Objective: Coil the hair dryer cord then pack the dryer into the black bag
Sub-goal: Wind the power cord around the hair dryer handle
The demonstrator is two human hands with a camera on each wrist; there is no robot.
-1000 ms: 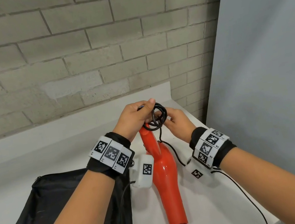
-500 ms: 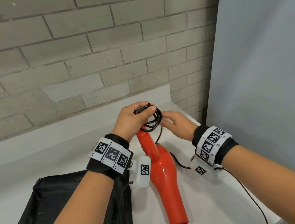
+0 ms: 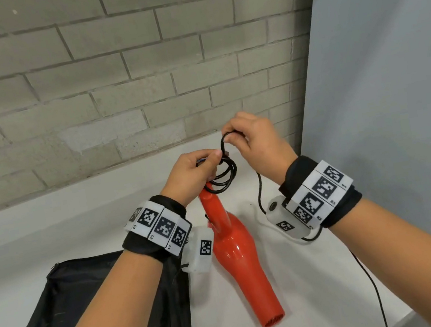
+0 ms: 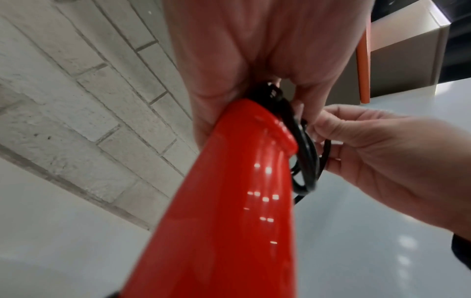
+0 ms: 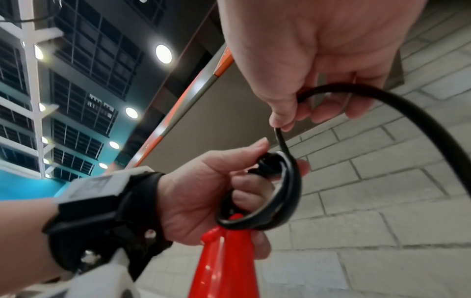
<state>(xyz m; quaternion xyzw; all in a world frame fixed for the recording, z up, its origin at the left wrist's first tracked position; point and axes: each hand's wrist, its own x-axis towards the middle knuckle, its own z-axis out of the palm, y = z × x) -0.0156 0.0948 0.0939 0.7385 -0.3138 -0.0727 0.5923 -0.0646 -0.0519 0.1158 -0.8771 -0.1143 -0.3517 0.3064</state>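
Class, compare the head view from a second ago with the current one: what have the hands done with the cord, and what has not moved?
The right hand has risen up and away from the coil, pinching the cord and drawing a fresh loop. The left hand keeps its grip on the coil at the dryer handle. The dryer's nozzle stays on the table, and the bag is unmoved.

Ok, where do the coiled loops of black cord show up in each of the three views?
Head: coiled cord sits centre, under the left hand, atop the red dryer's handle.
Left wrist: right of centre, beside the handle's end.
Right wrist: lower centre, looped around the left hand's fingers.
Shared landmark: the red hair dryer.
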